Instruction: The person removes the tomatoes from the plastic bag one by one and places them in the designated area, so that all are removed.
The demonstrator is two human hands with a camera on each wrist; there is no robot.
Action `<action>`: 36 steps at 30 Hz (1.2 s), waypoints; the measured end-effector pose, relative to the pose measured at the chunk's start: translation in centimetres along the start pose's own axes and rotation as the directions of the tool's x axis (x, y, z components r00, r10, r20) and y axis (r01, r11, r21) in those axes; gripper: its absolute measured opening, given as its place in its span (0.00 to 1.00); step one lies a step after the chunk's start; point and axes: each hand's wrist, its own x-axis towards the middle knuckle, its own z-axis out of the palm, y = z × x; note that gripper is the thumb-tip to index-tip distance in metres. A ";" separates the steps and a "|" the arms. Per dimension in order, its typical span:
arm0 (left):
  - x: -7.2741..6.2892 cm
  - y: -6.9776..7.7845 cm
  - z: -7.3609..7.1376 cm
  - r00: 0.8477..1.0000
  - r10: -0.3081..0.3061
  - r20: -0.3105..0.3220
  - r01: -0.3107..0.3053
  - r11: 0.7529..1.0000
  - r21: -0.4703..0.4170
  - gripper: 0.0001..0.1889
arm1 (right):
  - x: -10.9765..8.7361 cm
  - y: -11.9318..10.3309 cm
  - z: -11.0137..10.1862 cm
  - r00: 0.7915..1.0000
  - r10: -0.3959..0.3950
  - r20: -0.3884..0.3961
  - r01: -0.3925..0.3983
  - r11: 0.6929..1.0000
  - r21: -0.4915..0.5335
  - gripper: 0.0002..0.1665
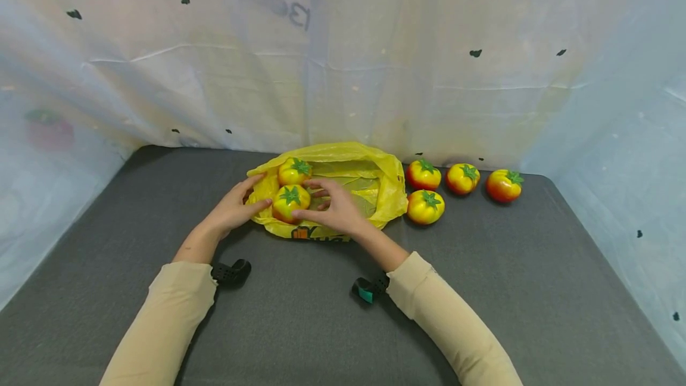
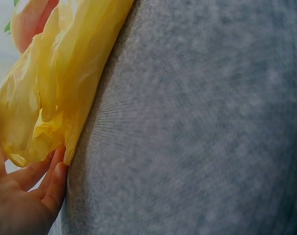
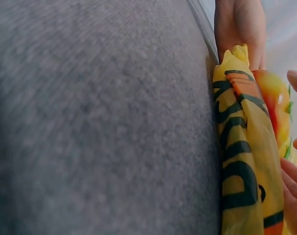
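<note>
A yellow plastic bag (image 1: 343,152) with dark and orange print lies spread on the grey table, its mouth facing up. Inside its left end sit two red-yellow tomatoes with green leafy tops, a front tomato (image 1: 290,202) and a back tomato (image 1: 293,172). My left hand (image 1: 231,210) rests at the bag's left edge, its thumb over the rim beside the front tomato and its fairly straight fingers (image 2: 53,188) against the outside. Over the mouth, my right hand (image 1: 337,207) spreads its fingers, thumb tip right at the front tomato; its other fingertips are partly hidden.
Right of the bag lie more tomatoes: one close in front (image 1: 426,206), with a back tomato (image 1: 423,175), a middle tomato (image 1: 462,179) and a far-right tomato (image 1: 504,186). Pale sheeting (image 1: 375,76) walls the table's back and sides.
</note>
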 end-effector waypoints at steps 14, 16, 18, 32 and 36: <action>-0.1 0.4 0.1 1.000 -0.001 -0.011 0.002 1.000 0.004 0.38 | 0.9 0.1 0.9 0.999 0.007 0.034 -0.005 0.999 -0.050 0.40; -0.1 0.4 0.1 1.000 0.000 -0.012 0.000 1.000 0.003 0.38 | 0.9 0.0 0.9 0.999 0.000 0.038 0.002 0.999 -0.044 0.40; -0.1 0.3 0.1 1.000 0.000 -0.013 0.000 1.000 0.001 0.38 | 0.9 0.0 0.9 0.999 -0.002 0.041 0.004 0.999 -0.037 0.40; -0.1 0.2 0.2 1.000 -0.001 -0.019 0.001 1.000 0.000 0.38 | 0.6 -0.2 0.8 1.000 0.011 0.018 -0.011 1.000 -0.003 0.39; -0.1 0.1 0.2 1.000 0.003 -0.019 -0.003 1.000 -0.004 0.38 | 0.2 -0.4 0.4 1.000 0.015 -0.001 -0.015 1.000 0.011 0.39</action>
